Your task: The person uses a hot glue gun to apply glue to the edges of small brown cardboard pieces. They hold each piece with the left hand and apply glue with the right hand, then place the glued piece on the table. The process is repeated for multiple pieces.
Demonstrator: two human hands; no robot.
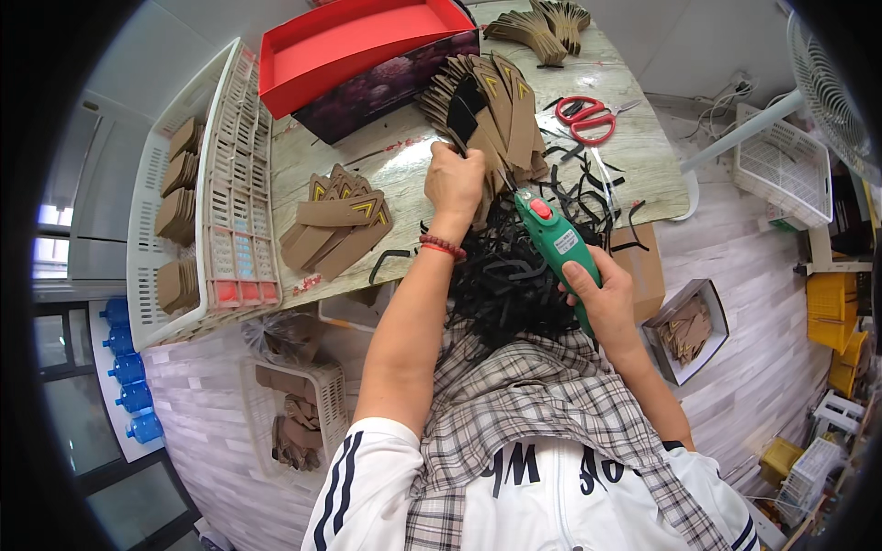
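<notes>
A person's left hand (455, 179) is pinching a black strip (465, 112) upright against a fanned stack of brown card pieces (501, 110), apparently steadying it for gluing, while the right hand (602, 296) is closing around the grip of a green glue gun (551, 237), its nozzle angling up toward the left wrist. Just below both hands, a tangle of loose black strips (505, 275) is spilling over the table edge onto a plaid cloth (542, 395) across the lap, seemingly kept within easy reach. Left of the left hand, a smaller pile of card pieces (335, 225) is lying flat; beyond the right hand, red scissors (583, 118) are resting. A red box lid (354, 41) and white slatted crate (234, 184) are flanking the marbled table (404, 161), above a pale plank floor.
</notes>
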